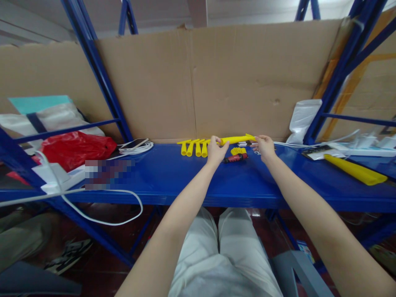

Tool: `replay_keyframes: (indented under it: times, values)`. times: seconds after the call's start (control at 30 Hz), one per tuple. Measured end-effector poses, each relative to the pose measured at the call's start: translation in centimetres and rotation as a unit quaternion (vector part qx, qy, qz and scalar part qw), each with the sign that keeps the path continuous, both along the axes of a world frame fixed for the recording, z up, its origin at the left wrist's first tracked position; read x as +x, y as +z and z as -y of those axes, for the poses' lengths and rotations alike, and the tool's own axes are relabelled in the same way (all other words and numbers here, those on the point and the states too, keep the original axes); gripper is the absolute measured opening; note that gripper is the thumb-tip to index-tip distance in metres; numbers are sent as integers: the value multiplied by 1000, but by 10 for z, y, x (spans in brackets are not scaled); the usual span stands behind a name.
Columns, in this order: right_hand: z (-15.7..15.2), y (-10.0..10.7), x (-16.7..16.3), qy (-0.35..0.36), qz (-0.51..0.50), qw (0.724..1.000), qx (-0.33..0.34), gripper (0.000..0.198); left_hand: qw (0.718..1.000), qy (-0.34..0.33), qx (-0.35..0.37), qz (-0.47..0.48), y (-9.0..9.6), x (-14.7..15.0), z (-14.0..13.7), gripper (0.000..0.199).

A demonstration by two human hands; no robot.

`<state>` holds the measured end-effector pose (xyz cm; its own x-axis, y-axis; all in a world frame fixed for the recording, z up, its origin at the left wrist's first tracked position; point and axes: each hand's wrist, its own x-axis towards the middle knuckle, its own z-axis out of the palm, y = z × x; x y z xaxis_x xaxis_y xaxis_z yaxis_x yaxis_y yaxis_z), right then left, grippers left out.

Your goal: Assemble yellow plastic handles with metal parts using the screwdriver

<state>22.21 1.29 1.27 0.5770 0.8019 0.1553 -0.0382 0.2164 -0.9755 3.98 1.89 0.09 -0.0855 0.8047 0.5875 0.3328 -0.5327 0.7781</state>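
A long yellow plastic piece [236,140], tube-like with a small barb near one end, is held level above the blue shelf. My left hand [217,150] is closed around its left end. My right hand [264,147] pinches at its narrow right end; whether a smaller part is also in those fingers, I cannot tell. Left of my left hand, several similar yellow pieces [191,148] lie in a row, partly hidden by that hand. Below the held piece lie a red and black screwdriver [236,158] and small ribbed yellow parts [238,151]. Small black-and-white items [244,143] lie behind.
Cardboard [232,82] backs the blue shelf [173,177]. At left are a red plastic bag [77,148], a phone [134,143] and a white cable [136,206]. A larger yellow piece [355,170] and a white pouch [305,119] are at right. Another person's shoe [69,255] shows below left.
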Motion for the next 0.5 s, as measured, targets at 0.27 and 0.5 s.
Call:
replay_keyframes:
  times: [0.27, 0.5]
  values:
    - [-8, -15, 1, 36, 93, 995, 32, 18, 954, 28, -65, -292, -2, -2, 8, 23]
    - [-14, -26, -11, 148, 224, 961, 70, 16, 902, 66, -77, -420, 2, -4, 14, 28]
